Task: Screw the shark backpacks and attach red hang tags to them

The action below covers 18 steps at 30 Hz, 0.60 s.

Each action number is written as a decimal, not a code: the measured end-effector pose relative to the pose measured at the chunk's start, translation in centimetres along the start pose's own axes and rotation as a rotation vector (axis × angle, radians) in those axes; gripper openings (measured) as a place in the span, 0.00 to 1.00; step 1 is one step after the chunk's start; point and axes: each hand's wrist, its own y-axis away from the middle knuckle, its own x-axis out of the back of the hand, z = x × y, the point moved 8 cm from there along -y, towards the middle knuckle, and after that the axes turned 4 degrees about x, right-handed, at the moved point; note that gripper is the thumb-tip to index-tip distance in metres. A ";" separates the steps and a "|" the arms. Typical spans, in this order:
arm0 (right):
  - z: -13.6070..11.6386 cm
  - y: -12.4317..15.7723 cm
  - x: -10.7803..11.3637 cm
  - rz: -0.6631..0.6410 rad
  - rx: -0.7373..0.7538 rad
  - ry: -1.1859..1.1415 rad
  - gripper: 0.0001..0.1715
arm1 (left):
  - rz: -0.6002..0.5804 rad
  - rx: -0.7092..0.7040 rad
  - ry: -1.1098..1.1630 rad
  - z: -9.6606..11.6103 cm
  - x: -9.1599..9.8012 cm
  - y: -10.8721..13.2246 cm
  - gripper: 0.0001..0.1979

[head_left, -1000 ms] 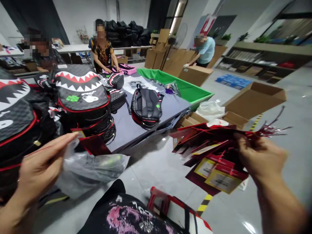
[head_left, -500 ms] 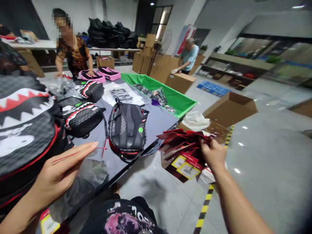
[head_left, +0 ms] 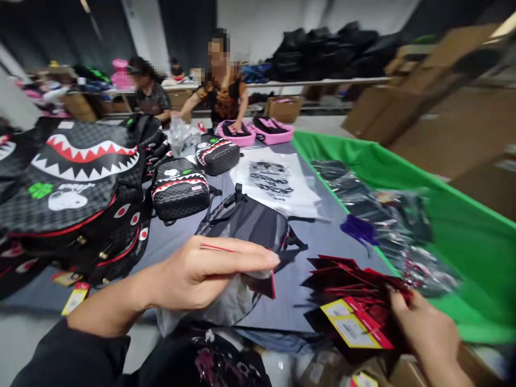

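My left hand (head_left: 217,269) is closed in a pinch over the table. A thin red cord (head_left: 215,247) runs along its fingers, and a dark hang tag with a red edge (head_left: 264,284) shows below the fingertips. Beyond it a black backpack (head_left: 250,217) lies straps up, partly hidden by the hand. My right hand (head_left: 423,322) grips a fanned bunch of dark red hang tags (head_left: 358,293), some with yellow-and-white labels. That bunch is held above the table's near right edge.
Black shark-mouth backpacks (head_left: 76,166) are heaped at left, with smaller ones (head_left: 181,188) beside them. A white printed bag (head_left: 274,180) lies mid-table. A green bin (head_left: 455,226) at right holds wrapped items. Two people (head_left: 226,91) work behind the table near pink bags (head_left: 274,130).
The view has swung left. My right hand has brought the bunch of tags from over the cardboard box to the table's edge. My left hand now appears before the black backpack.
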 end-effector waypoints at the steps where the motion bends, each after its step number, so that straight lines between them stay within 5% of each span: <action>1: 0.3 -2.3 -1.6 -0.055 0.011 -0.073 0.19 | -0.027 0.055 0.012 -0.2 -2.2 -2.2 0.23; 6: -0.5 -10.7 -9.0 -0.238 0.110 -0.335 0.19 | -0.242 0.355 0.041 -1.6 -12.5 -11.4 0.26; 11: -2.8 -15.8 -14.4 -0.259 0.235 -0.241 0.24 | -0.370 0.366 0.075 -3.9 -21.5 -16.7 0.29; 15: -3.9 -18.4 -14.6 -0.307 0.219 -0.247 0.34 | -0.273 0.303 0.146 -5.9 -26.9 -18.9 0.25; 18: -3.3 -19.4 -12.3 -0.379 0.213 -0.408 0.42 | -0.214 0.298 0.183 -7.8 -29.6 -20.0 0.22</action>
